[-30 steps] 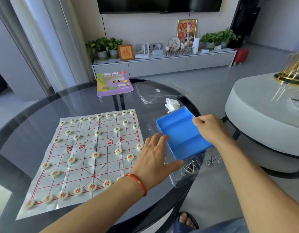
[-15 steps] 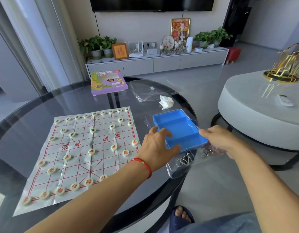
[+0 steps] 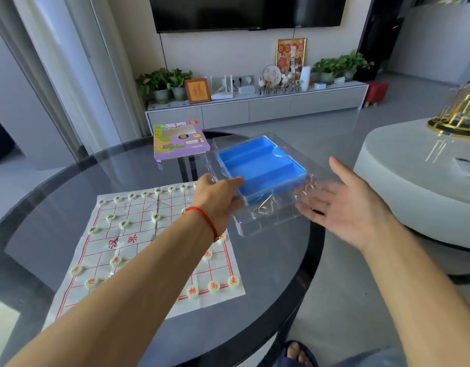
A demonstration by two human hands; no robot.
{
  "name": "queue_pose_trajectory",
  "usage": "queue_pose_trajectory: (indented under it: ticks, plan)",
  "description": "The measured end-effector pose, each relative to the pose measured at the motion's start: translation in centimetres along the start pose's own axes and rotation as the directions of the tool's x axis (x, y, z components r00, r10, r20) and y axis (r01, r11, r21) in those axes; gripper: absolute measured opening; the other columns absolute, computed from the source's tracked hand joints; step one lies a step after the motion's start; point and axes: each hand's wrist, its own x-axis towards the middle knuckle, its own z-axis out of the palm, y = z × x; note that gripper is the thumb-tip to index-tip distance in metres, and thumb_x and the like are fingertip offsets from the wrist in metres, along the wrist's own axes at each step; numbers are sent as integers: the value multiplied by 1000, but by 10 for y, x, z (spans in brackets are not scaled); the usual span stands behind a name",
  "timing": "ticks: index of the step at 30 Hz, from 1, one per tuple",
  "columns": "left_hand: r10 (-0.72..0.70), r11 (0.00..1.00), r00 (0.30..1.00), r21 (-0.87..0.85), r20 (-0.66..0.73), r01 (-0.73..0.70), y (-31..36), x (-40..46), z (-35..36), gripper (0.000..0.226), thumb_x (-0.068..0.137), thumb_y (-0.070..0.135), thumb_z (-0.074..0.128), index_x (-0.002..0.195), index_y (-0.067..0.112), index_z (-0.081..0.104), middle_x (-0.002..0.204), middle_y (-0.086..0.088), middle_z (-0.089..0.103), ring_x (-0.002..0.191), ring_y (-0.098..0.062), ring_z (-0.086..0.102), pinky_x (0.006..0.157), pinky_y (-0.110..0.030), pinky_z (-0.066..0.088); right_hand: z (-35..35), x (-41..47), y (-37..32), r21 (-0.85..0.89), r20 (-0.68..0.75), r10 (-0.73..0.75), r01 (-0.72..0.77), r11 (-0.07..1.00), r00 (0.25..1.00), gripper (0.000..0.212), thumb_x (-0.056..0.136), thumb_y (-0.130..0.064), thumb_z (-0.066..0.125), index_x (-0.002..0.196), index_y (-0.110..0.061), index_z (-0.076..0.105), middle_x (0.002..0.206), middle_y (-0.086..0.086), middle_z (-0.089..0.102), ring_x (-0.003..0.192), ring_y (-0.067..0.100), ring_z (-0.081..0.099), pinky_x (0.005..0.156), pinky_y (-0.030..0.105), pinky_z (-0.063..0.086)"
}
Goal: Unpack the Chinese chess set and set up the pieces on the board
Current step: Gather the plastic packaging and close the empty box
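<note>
Since the earlier frame, the blue tray [image 3: 263, 169] and the clear plastic packaging [image 3: 268, 218] under it have been lifted off the desk [image 3: 268, 274] and carried toward its far side, and the right hand [image 3: 350, 207] has let go.

Left hand [image 3: 218, 200]: fingers curled round the near-left edge of the tray and packaging, bearing both above the desk. Right hand: open wide, palm up, fingers spread, just beside the packaging's right edge; whether the fingertips touch the plastic cannot be told.

Tray: both compartments appear empty (unpacking judged complete).

Paper board [image 3: 138, 245] lies flat on the desk nearer the person. Green-marked pieces [image 3: 111, 218] occupy the far half, red-marked pieces [image 3: 214, 286] the near half; the left forearm hides part of the layout, so completeness cannot be confirmed. Setup judged essentially done; remaining work appears to be putting the packaging aside.

Purple box [image 3: 179, 140] rests at the far desk edge.
</note>
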Motion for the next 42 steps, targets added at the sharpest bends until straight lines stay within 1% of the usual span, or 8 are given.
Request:
queue_pose_trajectory:
  ticks: [4,9,13,18,22,25,34,42]
  plan:
    - [93,996,991,5,-99,-93,17,19,-11,42,92,-1,65,128,-4,45,115,-23,59,46,-10,60,42,-20,48,62,14,24,320,-9,-82,80,944,997,38,93,-29,72,124,-10,64,114,17,72,100,34,74,96,51,57]
    - [135,990,989,35,-60,-133,27,51,-22,36,94,8,66,127,1,52,123,-21,62,92,-30,70,81,-44,60,111,46,41,311,-36,-90,97,945,995,30,94,-28,71,122,-17,67,109,8,77,102,23,74,94,43,59]
    - [273,902,961,361,-53,-236,33,88,-55,33,100,38,51,117,10,57,108,-15,69,86,-32,72,74,-47,63,112,77,37,323,-109,-38,71,944,993,22,94,-15,69,115,-13,68,110,10,76,97,22,73,95,45,57]
    - [455,364,884,928,-106,-77,49,172,-119,35,82,21,60,117,23,59,119,-11,62,107,-35,61,92,-43,52,87,94,18,330,-178,-42,100,939,983,15,92,-17,70,108,-15,71,105,8,78,87,18,77,88,40,60]
    - [519,-132,849,991,100,-36,65,229,-141,50,82,16,67,131,19,54,125,-14,54,117,-37,51,86,-46,48,76,105,12,305,-175,-64,116,945,982,11,91,-15,68,101,-17,70,100,3,78,87,19,77,83,40,62]
    - [385,-309,908,950,168,-45,66,260,-147,64,82,23,72,141,26,48,138,-11,51,125,-36,47,92,-49,49,72,112,12,310,-148,-95,138,941,984,12,91,-13,65,103,-16,68,101,5,77,95,23,76,83,43,62]
    - [509,-294,841,955,185,-33,69,291,-138,22,98,13,46,114,12,62,108,-22,65,96,-43,62,71,-42,46,64,106,11,299,-105,-189,212,930,976,11,92,-10,59,88,-16,68,93,6,76,84,23,73,94,48,57]
    - [455,-165,886,986,87,-12,99,264,-130,40,104,33,32,123,2,48,120,-24,43,96,-49,53,88,-53,48,61,91,8,290,-90,-216,233,928,972,14,94,-10,56,94,-14,70,96,7,76,87,22,73,88,44,60]
